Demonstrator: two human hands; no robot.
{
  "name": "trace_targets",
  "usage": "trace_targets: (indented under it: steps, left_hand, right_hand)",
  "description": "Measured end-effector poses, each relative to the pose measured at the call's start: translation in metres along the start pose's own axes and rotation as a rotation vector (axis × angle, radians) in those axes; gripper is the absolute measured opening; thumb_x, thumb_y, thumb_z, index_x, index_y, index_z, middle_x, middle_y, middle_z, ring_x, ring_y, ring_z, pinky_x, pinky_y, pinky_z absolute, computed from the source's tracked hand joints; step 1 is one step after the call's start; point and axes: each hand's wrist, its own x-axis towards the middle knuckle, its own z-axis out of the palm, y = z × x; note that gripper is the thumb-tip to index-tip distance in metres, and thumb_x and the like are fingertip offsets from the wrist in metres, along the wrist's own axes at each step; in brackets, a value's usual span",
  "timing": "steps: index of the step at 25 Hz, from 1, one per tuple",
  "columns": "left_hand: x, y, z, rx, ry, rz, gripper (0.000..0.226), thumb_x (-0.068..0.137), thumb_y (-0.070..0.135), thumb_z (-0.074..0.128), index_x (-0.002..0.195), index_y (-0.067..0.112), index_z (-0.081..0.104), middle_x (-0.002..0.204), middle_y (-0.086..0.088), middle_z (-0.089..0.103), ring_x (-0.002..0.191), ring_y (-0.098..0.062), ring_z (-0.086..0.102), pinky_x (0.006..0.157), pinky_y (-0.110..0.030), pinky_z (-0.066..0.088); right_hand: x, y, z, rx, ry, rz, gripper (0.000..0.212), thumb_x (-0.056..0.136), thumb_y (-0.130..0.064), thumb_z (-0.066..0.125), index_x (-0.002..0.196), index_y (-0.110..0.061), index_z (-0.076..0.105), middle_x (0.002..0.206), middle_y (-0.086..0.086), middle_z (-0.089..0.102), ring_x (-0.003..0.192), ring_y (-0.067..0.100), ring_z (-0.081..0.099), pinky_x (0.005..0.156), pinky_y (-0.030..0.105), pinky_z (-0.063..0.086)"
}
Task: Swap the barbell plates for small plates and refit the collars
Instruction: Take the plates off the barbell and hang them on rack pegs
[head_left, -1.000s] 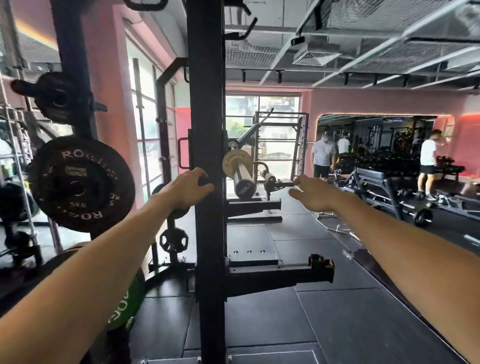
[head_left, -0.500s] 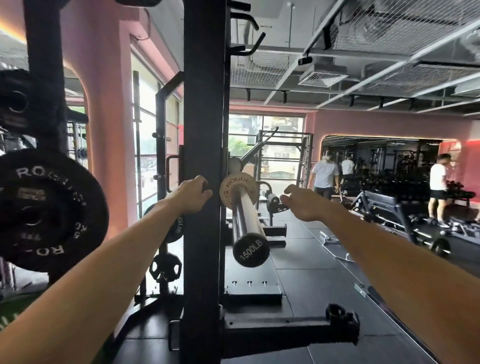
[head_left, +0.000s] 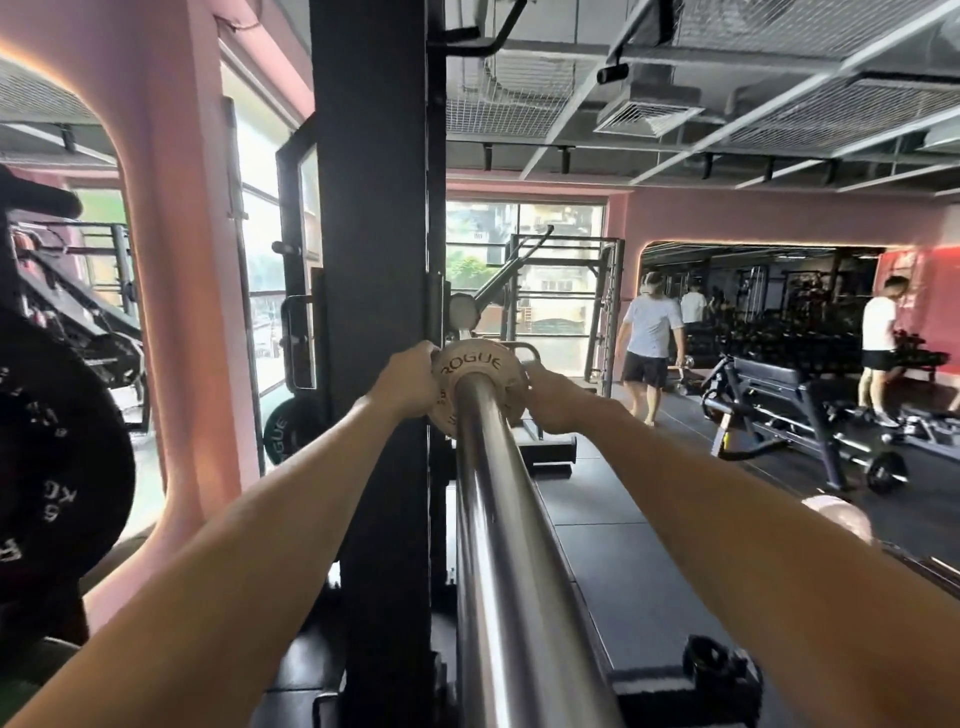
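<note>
Light: daylight from the windows (head_left: 524, 280) ahead, overexposed; my rack post (head_left: 374, 312) is backlit, dark.
Glare: streaks along my bar (head_left: 488, 519).
Distortion: wide-angle bending at edges.
Focus: soft throughout.

Gym: rack upright (head_left: 376, 260), barbell sleeve (head_left: 498, 519), plates (head_left: 57, 467).

both arms stretched forward, left grip (head_left: 410, 382) and right grip (head_left: 553, 402) curled, clasping something between them

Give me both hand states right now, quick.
Left hand: grips the left edge of the small pale round ROGUE plate on the steel barbell sleeve.
Right hand: grips the same plate's right edge.
</note>
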Motion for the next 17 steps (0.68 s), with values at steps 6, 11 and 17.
trace_targets:
  steps: [6, 11, 17]
  left_hand:
    - [-0.003, -0.005, 0.0, 0.041, 0.03, -0.027, 0.017, 0.089, 0.013, 0.059, 0.103, 0.006, 0.066, 0.104, -0.014, 0.069, 0.096, -0.03, 0.064, 0.078, -0.036, 0.052]
    - [-0.034, 0.006, -0.015, 0.064, 0.025, -0.013, 0.015, 0.087, 0.012, 0.059, 0.098, 0.006, 0.068, 0.099, -0.014, 0.07, 0.095, -0.031, 0.063, 0.069, -0.028, 0.041]
    - [-0.094, 0.028, -0.043, 0.008, 0.038, -0.038, 0.012, 0.086, 0.008, 0.059, 0.092, 0.008, 0.069, 0.093, -0.011, 0.068, 0.087, -0.027, 0.059, 0.068, -0.029, 0.041]
  right_hand:
    - [-0.001, -0.004, 0.003, 0.132, 0.123, 0.022, 0.02, 0.097, -0.026, 0.045, 0.108, -0.011, 0.051, 0.101, 0.015, 0.065, 0.092, 0.035, 0.065, 0.075, 0.042, 0.054]
    - [-0.034, -0.008, -0.01, 0.221, 0.091, -0.008, 0.006, 0.097, -0.025, 0.049, 0.092, -0.022, 0.051, 0.096, 0.015, 0.068, 0.077, 0.033, 0.069, 0.052, 0.033, 0.053]
    - [-0.101, -0.023, -0.021, 0.232, 0.092, -0.039, 0.014, 0.098, -0.027, 0.048, 0.083, -0.028, 0.049, 0.097, 0.012, 0.068, 0.087, 0.033, 0.067, 0.079, 0.045, 0.056]
